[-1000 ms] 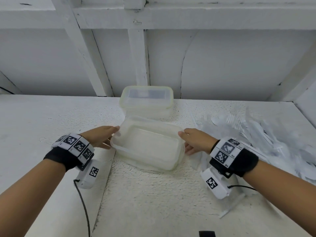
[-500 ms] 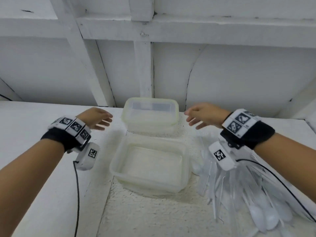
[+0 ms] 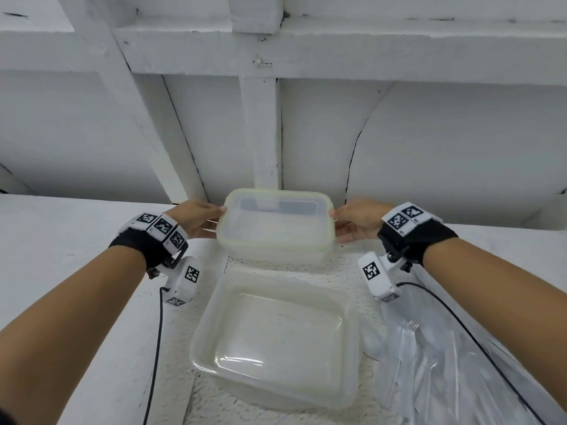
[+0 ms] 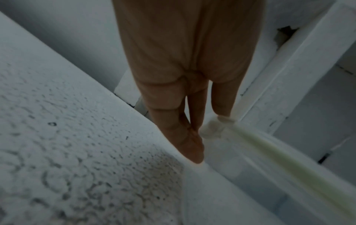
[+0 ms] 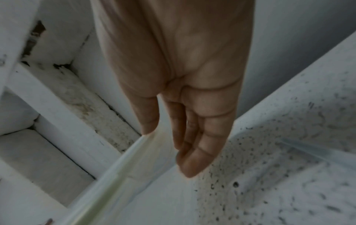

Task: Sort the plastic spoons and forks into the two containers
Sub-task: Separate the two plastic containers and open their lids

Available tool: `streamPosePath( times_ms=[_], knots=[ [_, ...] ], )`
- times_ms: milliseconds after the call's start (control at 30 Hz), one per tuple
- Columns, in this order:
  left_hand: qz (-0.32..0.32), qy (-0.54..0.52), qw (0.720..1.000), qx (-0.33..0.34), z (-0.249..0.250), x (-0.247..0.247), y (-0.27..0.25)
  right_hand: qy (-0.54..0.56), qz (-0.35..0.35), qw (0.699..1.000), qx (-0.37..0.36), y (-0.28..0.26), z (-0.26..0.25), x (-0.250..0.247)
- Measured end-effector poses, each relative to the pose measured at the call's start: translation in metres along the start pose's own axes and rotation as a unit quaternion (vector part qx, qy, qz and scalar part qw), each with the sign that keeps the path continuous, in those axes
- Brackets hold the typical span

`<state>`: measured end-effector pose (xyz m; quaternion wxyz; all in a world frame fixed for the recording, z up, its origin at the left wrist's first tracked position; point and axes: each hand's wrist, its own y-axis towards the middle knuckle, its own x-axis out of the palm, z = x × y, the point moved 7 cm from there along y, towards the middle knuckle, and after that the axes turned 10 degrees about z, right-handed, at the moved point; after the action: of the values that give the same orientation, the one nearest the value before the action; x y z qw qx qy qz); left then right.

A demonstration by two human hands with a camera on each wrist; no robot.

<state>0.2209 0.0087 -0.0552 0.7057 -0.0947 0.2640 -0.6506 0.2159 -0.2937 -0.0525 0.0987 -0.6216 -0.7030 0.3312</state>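
Left hand point(image 3: 196, 217) and right hand point(image 3: 359, 220) sit on opposite short ends of the lidded container point(image 3: 274, 225), thumbs on the lid rim, the other fingers lower on the end walls, both pinching it between thumb and fingers. Left wrist view: thumb tip on the corner of the lid point(image 4: 217, 126), fingers point(image 4: 185, 137) straight down along the wall. Right wrist view shows the same, thumb on the pale green rim point(image 5: 123, 164). The lidded container is translucent with a greenish seal; its contents can't be made out through the lid. Just nearer than it stands the open container point(image 3: 276, 335), no lid, nothing inside. That makes two containers. Right of the open container lies a pile of clear plastic cutlery point(image 3: 435, 366), spoons and forks mixed, some seemingly under clear wrap, count impossible. One spoon bowl point(image 3: 372, 345) lies just beside the open container's right wall. All of it rests on a white rough-textured table point(image 3: 76, 271). Black wristbands carry square black-and-white marker tags; there's no readable text or brand anywhere. Behind the lidded container is a white wall with beams point(image 3: 260, 133).
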Motion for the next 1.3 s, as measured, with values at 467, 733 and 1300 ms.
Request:
streamPosePath(
  times_ms=[467,733,1300],
  knots=[
    [-0.05,-0.031,0.998,-0.028,-0.005,0.002,0.002,0.036,-0.023,0.998,-0.042,0.005,0.008,0.001],
    [-0.047,-0.087,0.994,-0.036,-0.013,0.008,-0.006,0.072,-0.021,0.996,-0.056,0.004,0.009,0.002],
    [-0.001,-0.073,0.997,0.022,0.003,0.005,-0.01,0.109,-0.006,0.992,-0.063,0.003,0.011,0.004]
  ],
)
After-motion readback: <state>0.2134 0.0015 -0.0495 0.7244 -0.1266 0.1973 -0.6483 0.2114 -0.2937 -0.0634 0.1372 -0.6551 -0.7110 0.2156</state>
